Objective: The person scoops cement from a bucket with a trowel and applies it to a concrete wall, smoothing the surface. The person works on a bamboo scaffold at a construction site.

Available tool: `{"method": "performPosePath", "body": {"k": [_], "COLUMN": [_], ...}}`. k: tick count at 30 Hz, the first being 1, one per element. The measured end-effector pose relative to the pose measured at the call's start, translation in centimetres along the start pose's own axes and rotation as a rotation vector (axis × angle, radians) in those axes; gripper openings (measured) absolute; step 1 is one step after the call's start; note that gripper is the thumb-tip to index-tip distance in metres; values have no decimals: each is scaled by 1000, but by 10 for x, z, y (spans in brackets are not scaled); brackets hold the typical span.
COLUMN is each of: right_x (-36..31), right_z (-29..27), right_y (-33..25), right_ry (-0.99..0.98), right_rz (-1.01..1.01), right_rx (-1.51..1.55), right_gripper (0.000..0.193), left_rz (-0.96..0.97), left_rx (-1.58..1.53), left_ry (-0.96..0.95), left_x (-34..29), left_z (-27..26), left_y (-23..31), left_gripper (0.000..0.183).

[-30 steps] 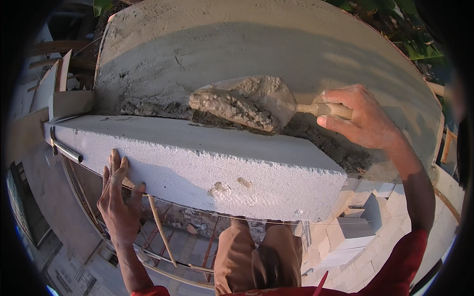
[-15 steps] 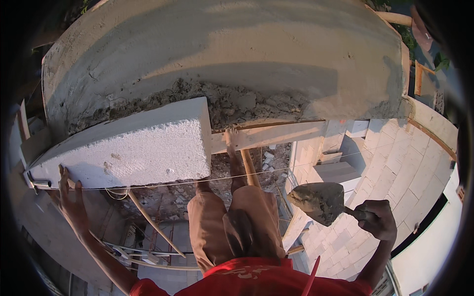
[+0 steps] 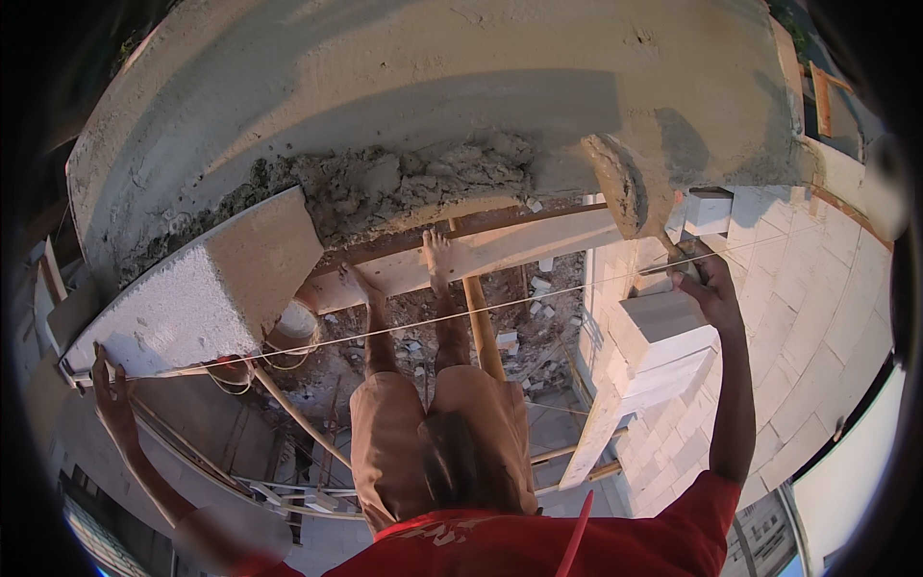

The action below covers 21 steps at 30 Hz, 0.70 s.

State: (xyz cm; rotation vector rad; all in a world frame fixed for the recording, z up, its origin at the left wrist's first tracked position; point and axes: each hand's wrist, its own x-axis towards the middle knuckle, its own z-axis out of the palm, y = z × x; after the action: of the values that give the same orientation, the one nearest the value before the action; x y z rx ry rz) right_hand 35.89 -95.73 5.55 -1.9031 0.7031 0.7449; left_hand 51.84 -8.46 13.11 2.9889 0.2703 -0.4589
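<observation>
A white, rough-textured building block [image 3: 183, 308] lies at the left on a bed of wet grey mortar [image 3: 413, 183]. My left hand [image 3: 115, 409] is at the block's near left corner, fingers stretched up against its face, close to a taut string [image 3: 461, 315]. In my right hand [image 3: 710, 284] is the handle of a mortar-smeared trowel [image 3: 612, 188]. Its blade points away from me, over the near edge of the grey rendered surface [image 3: 461, 96], right of the mortar bed. Whether the blade touches that surface I cannot tell.
My bare feet [image 3: 437, 258] are at a wooden plank [image 3: 538, 240] high above rubble-strewn ground [image 3: 404, 337]. Wooden poles [image 3: 481, 327] stand below. At the right is a pale block wall [image 3: 769, 317] with a block pier [image 3: 663, 337]. The string crosses before me.
The trowel has swung up and away, from beside the block wall to the rendered surface's edge. My left hand remains at the block's corner. The view has shifted, showing more of the block's right end.
</observation>
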Motion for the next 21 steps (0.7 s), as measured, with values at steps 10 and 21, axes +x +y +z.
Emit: {"method": "performPosePath", "body": {"k": [10,21], "right_x": [39,-29], "right_z": [7,38], "right_y": [19,98], "right_ry": [437,453], "right_rz": [-634,-191], "right_rx": [-504,-609], "right_gripper": [36,31], "left_rz": [46,-90], "left_rx": [-135,-174], "left_ry": [7,80], "left_x": [2,-9], "left_z": [3,3], "left_y": [-19,27], "left_gripper": [51,50]}}
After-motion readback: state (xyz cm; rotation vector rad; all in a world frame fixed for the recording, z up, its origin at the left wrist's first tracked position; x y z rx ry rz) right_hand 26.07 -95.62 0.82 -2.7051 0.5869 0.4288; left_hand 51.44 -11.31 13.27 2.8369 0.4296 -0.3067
